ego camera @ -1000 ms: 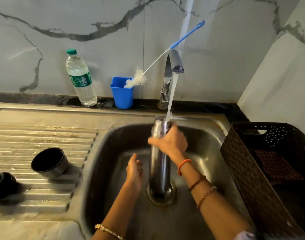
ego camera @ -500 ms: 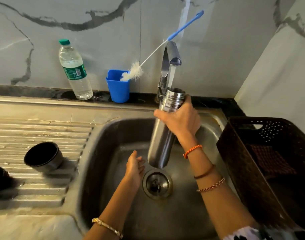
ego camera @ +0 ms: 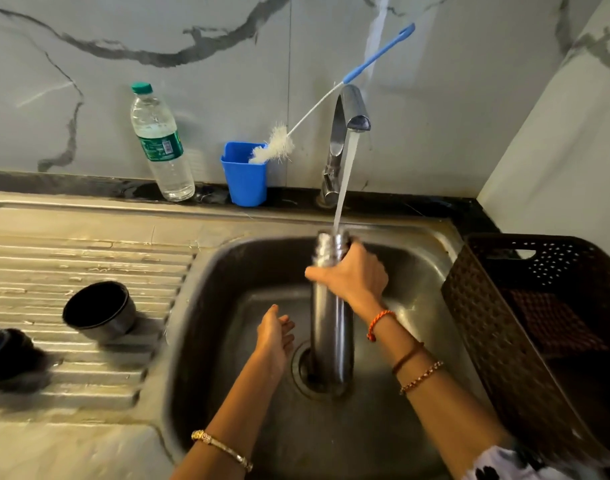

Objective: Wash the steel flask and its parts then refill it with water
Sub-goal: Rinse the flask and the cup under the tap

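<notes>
The right hand point(ego camera: 353, 275) clamped the steel flask point(ego camera: 332, 327) upright, mouth above its fingers catching tap water point(ego camera: 345, 178); left hand point(ego camera: 274, 336) hung loose, empty.

The plastic bottle point(ego camera: 161, 143) bears a green label — print too small to read.

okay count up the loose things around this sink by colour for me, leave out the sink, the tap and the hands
Steel: 1, the flask.
Black: 2, the cup and the cap on the drainboard.
Blue: 2, the holder and the brush.
Clear: 1, the water bottle.
Brown: 1, the basket.
Total: 7
</notes>
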